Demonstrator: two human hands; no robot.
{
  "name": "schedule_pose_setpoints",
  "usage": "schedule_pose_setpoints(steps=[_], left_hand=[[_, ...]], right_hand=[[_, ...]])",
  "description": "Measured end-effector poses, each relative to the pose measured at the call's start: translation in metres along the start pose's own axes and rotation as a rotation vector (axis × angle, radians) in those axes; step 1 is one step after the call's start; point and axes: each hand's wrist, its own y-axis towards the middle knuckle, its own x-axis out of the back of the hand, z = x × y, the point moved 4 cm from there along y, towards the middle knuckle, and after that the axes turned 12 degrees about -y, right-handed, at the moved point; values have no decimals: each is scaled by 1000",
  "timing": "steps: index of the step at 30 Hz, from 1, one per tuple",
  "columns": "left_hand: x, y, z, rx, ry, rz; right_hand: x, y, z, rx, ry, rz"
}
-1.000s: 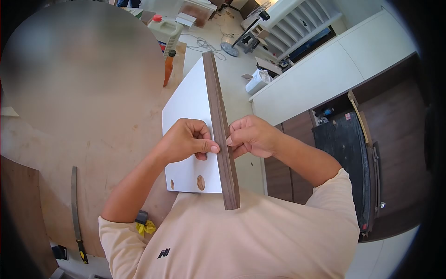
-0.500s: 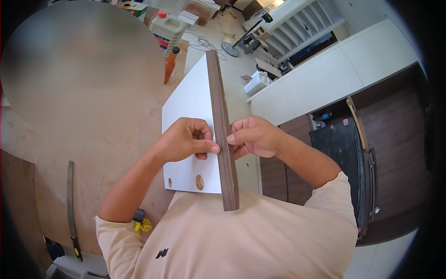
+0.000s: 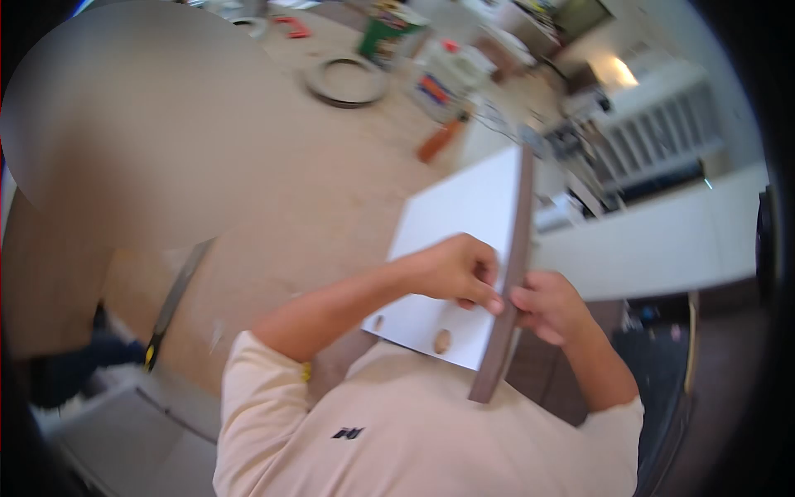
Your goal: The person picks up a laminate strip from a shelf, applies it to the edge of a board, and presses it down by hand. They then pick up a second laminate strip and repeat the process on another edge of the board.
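Observation:
A white panel point(image 3: 451, 224) with a brown wood-grain edge point(image 3: 513, 273) stands on its side against my shirt. Two round holes show near its lower end, the larger one point(image 3: 443, 340) with a bare wood inside. My left hand point(image 3: 464, 273) is on the white face, fingers curled, with the thumb at the brown edge. On the other side of the edge, my right hand point(image 3: 548, 306) has its fingers bent against the panel. Motion blurs both hands slightly.
A file with a black and yellow handle point(image 3: 176, 302) lies on the wooden table point(image 3: 331, 182). Farther back are a ring of edging point(image 3: 348, 83), an orange bottle point(image 3: 439, 141), a white jug point(image 3: 443, 83) and a green container point(image 3: 387, 35). Cabinets point(image 3: 662, 236) stand at the right.
The view has swung left, so the panel and hands appear farther right and the edging ring has come into view. Both hands remain at the panel's brown edge.

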Motion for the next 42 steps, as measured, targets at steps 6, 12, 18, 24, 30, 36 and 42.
schedule_pose_setpoints(steps=[6,12,18,24,30,36,42], left_hand=[[-9,-46,22,-195,-75,-134],[-36,-126,81,-548,163,-280],[-91,-134,95,-507,407,-747],[-105,-96,110,-560,559,-1144],[-95,-83,144,-437,657,-1338],[-80,-74,175,-326,595,-1436],[-91,-77,175,-197,606,-1472]], right_hand=[[-7,9,-13,178,-64,-9],[-2,22,-23,423,-177,71],[17,70,-61,678,-304,178],[0,78,-68,889,-382,43],[0,78,-90,971,-327,152],[5,68,-96,1055,-457,260],[-14,39,-106,1146,-567,148]])
